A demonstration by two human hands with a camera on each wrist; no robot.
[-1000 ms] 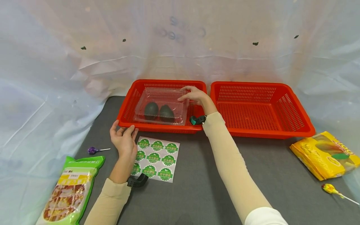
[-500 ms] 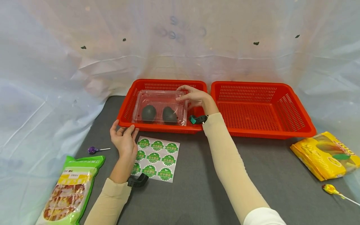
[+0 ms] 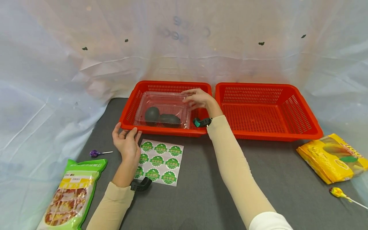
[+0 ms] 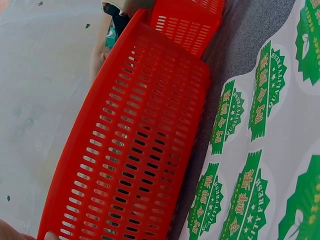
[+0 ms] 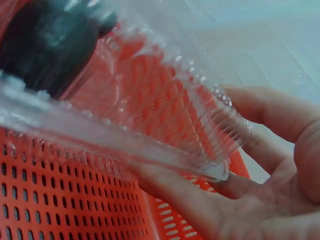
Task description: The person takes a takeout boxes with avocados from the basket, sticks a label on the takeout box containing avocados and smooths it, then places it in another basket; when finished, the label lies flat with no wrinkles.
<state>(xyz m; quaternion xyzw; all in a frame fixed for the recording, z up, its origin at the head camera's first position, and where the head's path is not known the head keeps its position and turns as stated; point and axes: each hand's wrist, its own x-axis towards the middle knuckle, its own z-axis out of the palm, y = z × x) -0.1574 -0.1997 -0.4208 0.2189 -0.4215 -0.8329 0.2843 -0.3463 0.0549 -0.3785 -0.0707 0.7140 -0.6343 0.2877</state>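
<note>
A clear plastic clamshell box (image 3: 169,101) sits in the left red basket (image 3: 165,130), its right side slightly raised in the right wrist view. Inside it lie two dark avocados, one rounded (image 3: 152,115) and one lying lengthwise (image 3: 170,120), both low toward the front. My right hand (image 3: 199,98) holds the box by its right end, fingers above and below the edge (image 5: 220,172). My left hand (image 3: 127,145) grips the basket's front left corner by the rim; part of its fingers is hidden behind the rim.
A second red basket (image 3: 287,135) stands at the right. A sticker sheet (image 3: 179,151) lies in front. Left are a purple lollipop (image 3: 94,153) and a green food bag (image 3: 70,198); right are a yellow mango packet (image 3: 332,159) and a yellow lollipop (image 3: 337,192).
The clamshell box has shifted slightly left and settled lower in the basket. The avocados have rolled inside it, the right one turning sideways. My left hand stays at the corner.
</note>
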